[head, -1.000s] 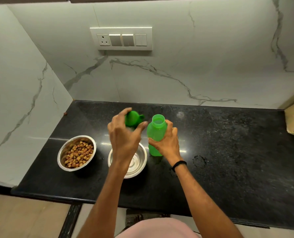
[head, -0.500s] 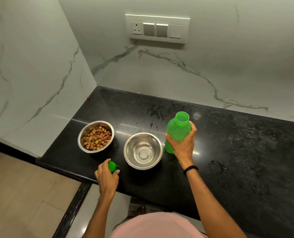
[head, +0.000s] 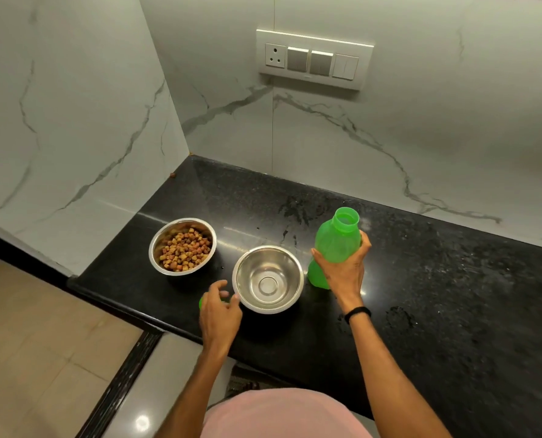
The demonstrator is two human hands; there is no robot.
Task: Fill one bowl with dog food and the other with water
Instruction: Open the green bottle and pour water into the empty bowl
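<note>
Two steel bowls stand on the black counter [head: 453,295]. The left bowl [head: 182,246] holds brown dog food. The right bowl [head: 268,279] holds nothing. My right hand [head: 342,270] grips an uncapped green bottle [head: 336,241], which stands upright just right of that bowl. My left hand [head: 220,311] rests low at the counter's front edge, beside the right bowl's left rim, with its fingers curled over the green cap [head: 201,302]. Most of the cap is hidden under the hand.
Marble walls close the counter at the back and on the left. A switch plate [head: 314,60] sits on the back wall. Damp smears [head: 295,213] mark the counter behind the bowls. One kibble piece [head: 172,175] lies in the far left corner.
My left hand has carried the cap from above the bowl down to the counter's front edge. The bottle stays upright in my right hand. The view has shifted left and down.
</note>
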